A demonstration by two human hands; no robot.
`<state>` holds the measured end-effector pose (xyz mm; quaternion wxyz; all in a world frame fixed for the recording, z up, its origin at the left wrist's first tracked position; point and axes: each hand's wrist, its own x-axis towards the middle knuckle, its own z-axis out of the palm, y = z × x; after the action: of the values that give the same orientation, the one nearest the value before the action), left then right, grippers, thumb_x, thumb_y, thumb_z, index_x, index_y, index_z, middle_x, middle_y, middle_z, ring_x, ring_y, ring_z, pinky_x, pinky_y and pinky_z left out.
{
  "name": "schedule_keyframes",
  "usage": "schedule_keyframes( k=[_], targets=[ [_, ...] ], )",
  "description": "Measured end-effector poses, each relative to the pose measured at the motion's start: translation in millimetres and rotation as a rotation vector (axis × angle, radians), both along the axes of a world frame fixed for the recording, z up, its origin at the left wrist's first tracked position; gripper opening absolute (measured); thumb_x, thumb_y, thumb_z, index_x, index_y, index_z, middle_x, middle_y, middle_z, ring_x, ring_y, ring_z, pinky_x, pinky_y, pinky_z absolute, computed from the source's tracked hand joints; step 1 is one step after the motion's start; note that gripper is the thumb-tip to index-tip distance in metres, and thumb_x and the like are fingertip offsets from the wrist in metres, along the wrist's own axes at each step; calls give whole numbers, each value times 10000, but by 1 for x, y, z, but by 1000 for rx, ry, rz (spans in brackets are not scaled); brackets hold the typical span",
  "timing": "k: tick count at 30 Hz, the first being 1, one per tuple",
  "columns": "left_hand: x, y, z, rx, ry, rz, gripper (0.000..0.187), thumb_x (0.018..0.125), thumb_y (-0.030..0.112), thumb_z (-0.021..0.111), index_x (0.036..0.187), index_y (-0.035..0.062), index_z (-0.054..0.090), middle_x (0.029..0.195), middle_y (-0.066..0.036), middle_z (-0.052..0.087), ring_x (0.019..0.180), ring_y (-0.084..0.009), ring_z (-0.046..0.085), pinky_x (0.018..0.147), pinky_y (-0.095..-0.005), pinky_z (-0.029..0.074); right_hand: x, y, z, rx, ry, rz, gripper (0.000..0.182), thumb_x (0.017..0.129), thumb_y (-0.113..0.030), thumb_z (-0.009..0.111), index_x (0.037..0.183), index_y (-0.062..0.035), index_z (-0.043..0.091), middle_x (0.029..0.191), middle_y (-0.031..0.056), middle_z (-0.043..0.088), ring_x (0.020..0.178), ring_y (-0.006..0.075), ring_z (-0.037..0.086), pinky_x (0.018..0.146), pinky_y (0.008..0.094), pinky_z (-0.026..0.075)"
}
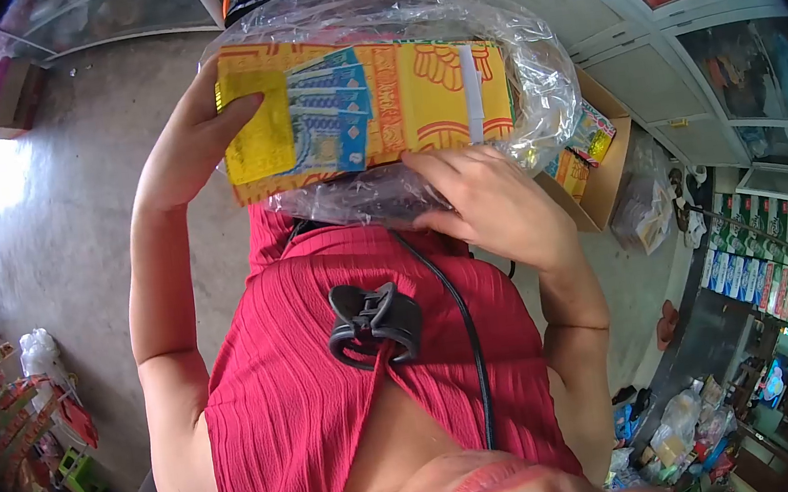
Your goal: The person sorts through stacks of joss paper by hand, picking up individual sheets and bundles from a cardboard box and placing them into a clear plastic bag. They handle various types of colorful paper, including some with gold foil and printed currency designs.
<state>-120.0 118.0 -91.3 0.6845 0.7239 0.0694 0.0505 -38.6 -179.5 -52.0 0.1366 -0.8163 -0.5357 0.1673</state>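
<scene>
My left hand (198, 132) is closed on the left end of a yellow-and-red printed paper packet (386, 99), its thumb lying across the top. The packet looks like joss paper, with blue banknote-like sheets (330, 111) fanned on its face and a white paper band (472, 94) near its right end. A large clear plastic bag (537, 51) spreads around and beneath the packet. At the packet's lower edge, my right hand (490, 190) has its fingers bent over the bag's near side, with the thumb lower down. Its fingertips touch or nearly touch the packet.
An open cardboard box (615, 160) with colourful packets stands to the right on the floor. Glass-fronted cabinets (746, 65) and stacked toothpaste-like boxes (778, 248) line the right side. Goods crowd the lower left around a green basket (78, 474). A black cord (469, 335) hangs down my front.
</scene>
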Motion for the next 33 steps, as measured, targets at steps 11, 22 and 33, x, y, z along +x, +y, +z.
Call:
schedule_keyframes(
  k=[11,22,33],
  targets=[
    [39,-25,-10,675,82,131,685,879,197,667,1417,31,277,1316,-246,484,1159,-323,557,893,-385,499,31,-69,11,355,399,-175,447,824,-218,696,1199,-13,565,978,173,661,861,241,652,783,327,511],
    [16,26,4,747,287,591,597,936,334,587,1405,41,361,1283,-145,540,1083,-220,576,846,-323,503,262,-273,-331,54,50,-1177,329,834,-289,643,954,15,682,932,137,697,795,220,658,648,347,502],
    [10,6,14,407,382,527,292,967,191,551,1232,77,591,703,112,495,487,48,288,408,-158,166,250,-241,-437,-664,438,-1146,678,646,-521,772,1100,-28,667,1176,185,628,1071,306,622,921,379,484]
  ],
)
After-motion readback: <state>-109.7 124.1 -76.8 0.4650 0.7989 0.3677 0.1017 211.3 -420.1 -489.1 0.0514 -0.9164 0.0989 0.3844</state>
